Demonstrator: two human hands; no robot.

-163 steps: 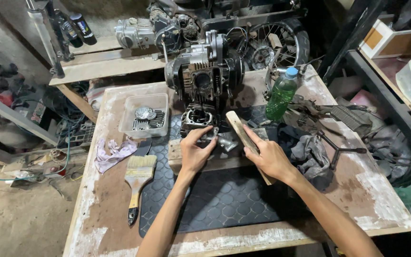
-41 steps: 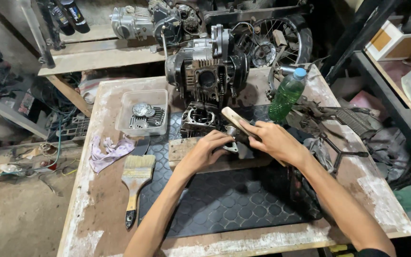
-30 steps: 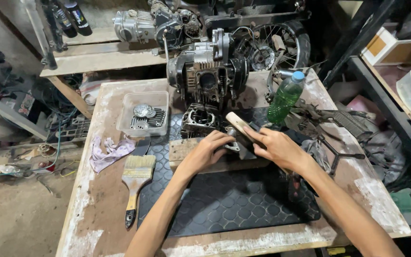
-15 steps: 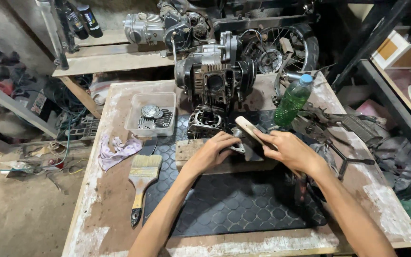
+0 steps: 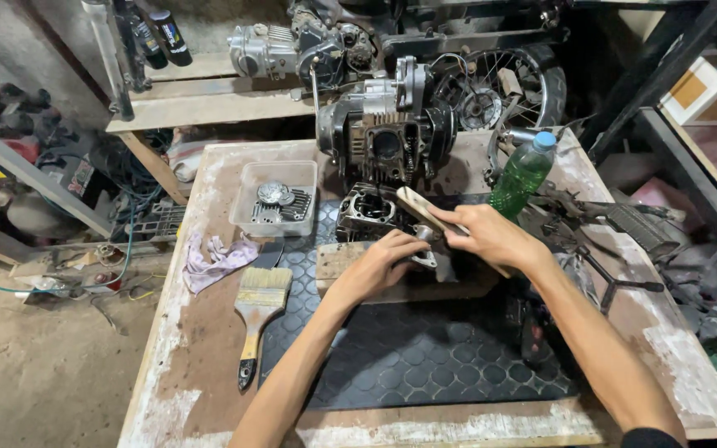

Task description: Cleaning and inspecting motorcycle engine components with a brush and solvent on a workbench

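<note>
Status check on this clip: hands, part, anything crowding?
Left hand pins small metal part on wooden block. Right hand grips wooden stick. Cylinder block sits just behind; green bottle beside.

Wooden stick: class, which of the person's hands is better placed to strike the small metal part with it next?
Probably the right hand: it already grips the wooden stick, angled above the small metal part, which the left hand steadies on the wooden block.

A worn wooden bench [image 5: 209,332] with flaking white paint filled the frame's centre. On it lay a black rubber mat [image 5: 425,365], a paintbrush [image 5: 257,311] at left, a crumpled rag [image 5: 213,261], a clear plastic tray [image 5: 275,199] and a green bottle [image 5: 522,174] at upper right.
</note>
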